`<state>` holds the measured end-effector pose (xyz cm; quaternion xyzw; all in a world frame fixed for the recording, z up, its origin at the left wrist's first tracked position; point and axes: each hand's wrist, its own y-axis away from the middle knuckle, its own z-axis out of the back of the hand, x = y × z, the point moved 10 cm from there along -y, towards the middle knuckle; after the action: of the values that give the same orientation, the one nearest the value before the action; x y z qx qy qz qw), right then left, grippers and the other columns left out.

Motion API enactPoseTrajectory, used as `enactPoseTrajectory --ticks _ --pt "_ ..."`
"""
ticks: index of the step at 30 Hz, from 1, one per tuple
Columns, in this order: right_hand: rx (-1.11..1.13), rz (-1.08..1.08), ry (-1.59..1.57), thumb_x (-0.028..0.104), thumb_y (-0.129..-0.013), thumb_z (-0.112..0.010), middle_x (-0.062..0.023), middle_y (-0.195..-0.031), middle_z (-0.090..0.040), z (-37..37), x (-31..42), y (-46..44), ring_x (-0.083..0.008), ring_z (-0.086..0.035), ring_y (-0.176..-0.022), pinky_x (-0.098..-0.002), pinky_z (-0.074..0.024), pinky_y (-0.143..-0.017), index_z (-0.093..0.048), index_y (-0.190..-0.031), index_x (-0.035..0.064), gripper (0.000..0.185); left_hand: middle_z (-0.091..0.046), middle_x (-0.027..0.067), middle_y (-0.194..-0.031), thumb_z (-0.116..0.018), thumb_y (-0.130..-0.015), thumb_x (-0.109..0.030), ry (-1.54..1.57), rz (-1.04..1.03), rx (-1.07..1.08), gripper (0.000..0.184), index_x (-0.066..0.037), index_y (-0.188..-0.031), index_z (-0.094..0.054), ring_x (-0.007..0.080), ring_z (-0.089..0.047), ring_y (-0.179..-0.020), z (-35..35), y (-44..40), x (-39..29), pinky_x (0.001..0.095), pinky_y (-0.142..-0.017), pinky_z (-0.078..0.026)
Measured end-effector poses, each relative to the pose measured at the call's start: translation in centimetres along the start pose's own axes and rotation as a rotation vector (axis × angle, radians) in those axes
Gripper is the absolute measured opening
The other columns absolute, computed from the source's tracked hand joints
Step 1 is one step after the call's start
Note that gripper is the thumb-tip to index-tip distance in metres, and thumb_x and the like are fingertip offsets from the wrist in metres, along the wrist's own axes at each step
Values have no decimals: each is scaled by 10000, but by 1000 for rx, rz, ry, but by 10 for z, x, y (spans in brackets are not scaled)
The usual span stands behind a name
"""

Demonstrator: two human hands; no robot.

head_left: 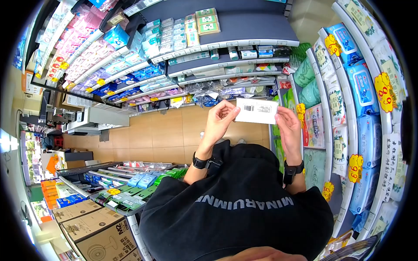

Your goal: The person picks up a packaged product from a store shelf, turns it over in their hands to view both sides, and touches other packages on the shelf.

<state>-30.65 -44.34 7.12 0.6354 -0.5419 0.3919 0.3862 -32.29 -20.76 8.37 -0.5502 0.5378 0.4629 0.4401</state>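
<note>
Between my two hands is a small flat white packet (256, 111), its side with a barcode and printed lines turned up to the camera. My left hand (221, 118) pinches its left end between thumb and fingers. At the other end, my right hand (288, 124) grips the right edge, thumb near the lower corner. The packet is held out in front of my chest, above the tiled floor. What is on its far side is hidden. Both wrists wear black bands.
Ahead stands a grey shelf (257, 27) with small boxed packs. Wet-wipe packs (363, 89) with yellow price tags line the shelves close on my right. At left are a lower display rack (130, 189) and cardboard boxes (93, 224). Tiled floor (170, 130) lies between.
</note>
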Motion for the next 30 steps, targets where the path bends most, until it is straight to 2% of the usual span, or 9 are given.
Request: enactPoseTrajectory --ticks 11,13,14,16,18,22,27,30 --pt "-11 23 44 20 -933 -666 -102 -1098 -708 -1 4 -1 -122 -649 -1028 -250 -499 -906 -651 -1196 -46 272 -597 -26 -748 -679 -967 -162 -1 17 -12 169 -25 -889 -618 36 -519 -678 2 0 1 204 -632 -429" --pt "-44 -5 76 37 -933 -675 -82 -1060 -710 -1 6 0 -92 -641 -944 -226 -491 -822 -656 -1193 -42 273 -593 -28 -739 -678 -968 -163 -3 15 -12 171 -24 -887 -619 34 -513 -671 2 0 1 204 -622 -421" --pt "-43 -5 76 37 -933 -675 -82 -1060 -710 0 6 0 -92 -641 -944 -226 -491 -822 -656 -1193 -42 273 -582 -35 -705 -679 -968 -163 -1 25 -6 169 -25 -887 -622 30 -499 -642 2 0 2 200 -600 -405" --pt "-42 -13 89 52 -932 -683 -54 -1012 -704 1 6 0 -61 -602 -835 -206 -453 -726 -658 -1193 -39 278 -571 -42 -671 -679 -968 -163 1 34 0 168 -26 -888 -625 25 -485 -614 3 0 2 197 -579 -389" --pt "-42 -16 93 54 -931 -684 -45 -989 -699 1 5 0 -53 -579 -801 -204 -434 -698 -661 -1188 -37 273 -536 -53 -588 -681 -966 -166 -63 73 6 170 -24 -889 -628 17 -435 -536 5 -1 3 192 -527 -348" --pt "-44 -21 91 54 -930 -685 -34 -949 -694 0 6 0 -49 -563 -769 -202 -424 -671 -670 -1169 -34 255 -534 -39 -539 -685 -964 -172 -25 71 5 179 -17 -890 -632 20 -424 -476 4 -1 4 191 -481 -332" --pt "-40 -13 89 55 -927 -689 -31 -932 -693 1 5 -1 -48 -562 -757 -203 -424 -659 -674 -1156 -35 247 -632 45 -572 -684 -961 -167 -32 143 -3 177 1 -920 -646 66 -535 -461 4 0 6 201 -454 -395" --pt "-38 -23 98 58 -924 -695 -23 -891 -689 3 5 -1 -46 -558 -725 -200 -419 -637 -675 -1147 -38 243 -657 65 -602 -684 -959 -158 -23 150 -1 171 7 -932 -649 83 -566 -479 4 0 5 205 -467 -422"
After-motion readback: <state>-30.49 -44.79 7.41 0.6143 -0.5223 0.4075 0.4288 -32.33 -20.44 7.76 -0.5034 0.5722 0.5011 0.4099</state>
